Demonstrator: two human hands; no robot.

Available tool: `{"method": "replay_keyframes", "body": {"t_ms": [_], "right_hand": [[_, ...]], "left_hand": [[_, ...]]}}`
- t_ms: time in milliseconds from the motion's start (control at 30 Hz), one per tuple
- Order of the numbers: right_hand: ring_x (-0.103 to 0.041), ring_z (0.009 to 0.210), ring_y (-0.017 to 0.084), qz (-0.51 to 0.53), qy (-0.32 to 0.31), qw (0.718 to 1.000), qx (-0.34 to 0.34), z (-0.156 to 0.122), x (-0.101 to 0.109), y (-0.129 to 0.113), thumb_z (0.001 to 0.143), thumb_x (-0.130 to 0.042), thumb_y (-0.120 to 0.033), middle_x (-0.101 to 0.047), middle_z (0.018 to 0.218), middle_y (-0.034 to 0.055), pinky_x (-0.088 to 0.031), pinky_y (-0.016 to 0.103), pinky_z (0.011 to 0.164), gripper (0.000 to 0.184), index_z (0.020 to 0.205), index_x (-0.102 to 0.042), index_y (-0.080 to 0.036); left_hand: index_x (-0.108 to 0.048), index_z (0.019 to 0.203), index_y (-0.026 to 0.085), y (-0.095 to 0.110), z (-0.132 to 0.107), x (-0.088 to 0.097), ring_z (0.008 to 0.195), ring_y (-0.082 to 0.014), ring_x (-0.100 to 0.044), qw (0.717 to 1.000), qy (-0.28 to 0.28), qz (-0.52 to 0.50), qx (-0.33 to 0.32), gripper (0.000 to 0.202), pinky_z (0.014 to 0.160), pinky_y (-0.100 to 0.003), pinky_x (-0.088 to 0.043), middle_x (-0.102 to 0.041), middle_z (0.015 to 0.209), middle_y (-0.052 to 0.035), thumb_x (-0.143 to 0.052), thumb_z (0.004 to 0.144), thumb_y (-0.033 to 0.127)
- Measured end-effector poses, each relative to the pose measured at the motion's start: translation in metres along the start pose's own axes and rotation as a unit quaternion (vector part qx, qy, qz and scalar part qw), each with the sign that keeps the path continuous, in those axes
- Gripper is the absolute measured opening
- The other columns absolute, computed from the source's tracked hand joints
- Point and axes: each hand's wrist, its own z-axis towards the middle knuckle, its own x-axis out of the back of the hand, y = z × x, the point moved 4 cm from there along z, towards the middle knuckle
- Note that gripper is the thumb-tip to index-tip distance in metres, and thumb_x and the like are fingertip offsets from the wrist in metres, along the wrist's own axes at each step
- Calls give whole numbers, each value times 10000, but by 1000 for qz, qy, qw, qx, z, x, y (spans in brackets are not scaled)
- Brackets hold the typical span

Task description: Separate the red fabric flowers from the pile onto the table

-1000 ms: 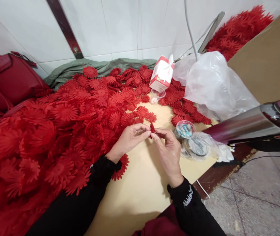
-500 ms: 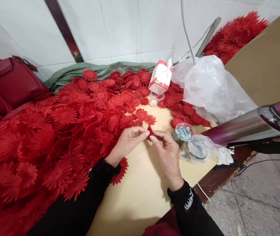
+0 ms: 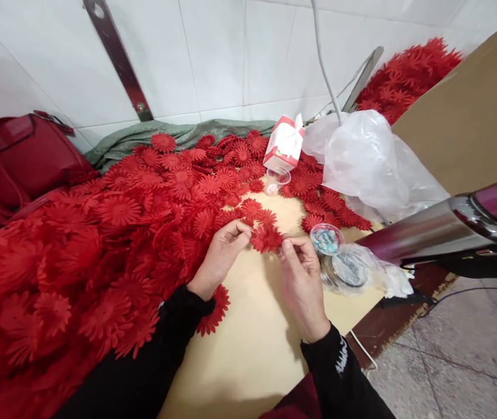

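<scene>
A red fabric flower (image 3: pixel 266 237) is stretched flat between both my hands above the tan tabletop (image 3: pixel 252 343). My left hand (image 3: pixel 220 256) pinches its left edge with thumb and fingers. My right hand (image 3: pixel 303 279) pinches its right edge. A big heap of like red flowers (image 3: pixel 113 233) covers the table to the left and behind. Both arms wear black sleeves.
A small round tub of pale blue bits (image 3: pixel 326 238) and a bagged lid (image 3: pixel 351 269) sit right of my hands. A red-and-white box (image 3: pixel 284 144), clear cup (image 3: pixel 277 180), plastic bag (image 3: pixel 371 163), red handbag (image 3: pixel 21 160), cardboard sheet (image 3: pixel 471 116) and a purple metal tube (image 3: pixel 449 224) surround them.
The flower was bunched small between my fingertips; now it is spread open and flat. My hands have drawn slightly apart, and the view has tilted a little.
</scene>
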Motion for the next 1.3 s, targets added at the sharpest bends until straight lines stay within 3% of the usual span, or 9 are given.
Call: {"method": "replay_keyframes", "body": {"t_ms": [333,467,600,667,800,900,1033,1133,1300], "right_hand": [[-556,736,143,97,67,993,8,-1,10,-2,978,-610,-403,-582,874,-24,-463,290,734,164,941,-519,-271],[-563,756,162,37,50,998,21,4,9,-8,977,-603,-439,-588,860,-10,-470,304,746,184,952,-548,-265],[-610,870,184,-9,28,999,42,22,8,-17,977,-584,-480,-638,946,18,-497,330,826,213,971,-566,-268],[-611,848,180,-3,-11,1000,21,36,3,-20,953,-609,-484,-645,914,11,-504,330,815,223,938,-575,-264],[-613,789,183,77,-92,990,-75,56,-18,-19,850,-696,-458,-666,853,4,-515,337,764,232,850,-594,-250],[-587,748,169,102,-140,977,-124,61,-36,-9,794,-746,-448,-652,815,-6,-498,316,721,247,802,-616,-237],[-570,772,157,47,-113,989,-85,57,-44,5,877,-681,-521,-634,833,-7,-495,299,739,289,862,-645,-234],[-623,921,183,-1,-87,996,-38,52,-41,4,982,-534,-556,-690,1018,34,-536,334,833,343,1063,-670,-252],[-619,1132,204,-32,-123,991,52,49,-40,-8,929,-682,-404,-641,1300,63,-528,403,1024,429,1338,-596,-304]], "left_hand": [[-435,747,220,-3,9,17,693,-116,-444,987,109,-115,-8,202,671,-243,-379,-480,739,45,-601,816,311],[-507,748,211,12,2,6,710,-137,-475,989,20,127,-75,88,685,-274,-372,-521,748,22,-565,807,184],[-532,727,205,22,-14,-19,769,-178,-523,915,-142,340,-162,116,734,-318,-381,-586,768,-9,-610,794,150],[-554,756,206,24,-18,-23,809,-194,-543,904,-162,356,-175,125,775,-333,-399,-608,805,-21,-646,838,225],[-596,1021,205,21,-10,-9,942,-195,-617,974,-38,192,-115,177,873,-323,-464,-665,1019,-55,-637,928,350],[-603,1161,193,11,-1,2,1068,-201,-645,997,26,28,-60,345,982,-332,-477,-694,1166,-81,-670,918,429],[-685,1009,175,2,8,6,1009,-180,-650,999,33,-41,-14,271,1016,-331,-469,-732,1023,-51,-717,888,416],[-675,937,187,2,9,7,951,-158,-634,996,46,-70,-4,251,983,-311,-476,-716,957,-20,-737,870,420],[-598,814,181,4,7,7,793,-119,-550,998,49,-48,3,317,818,-251,-463,-624,823,17,-747,856,458]]}}
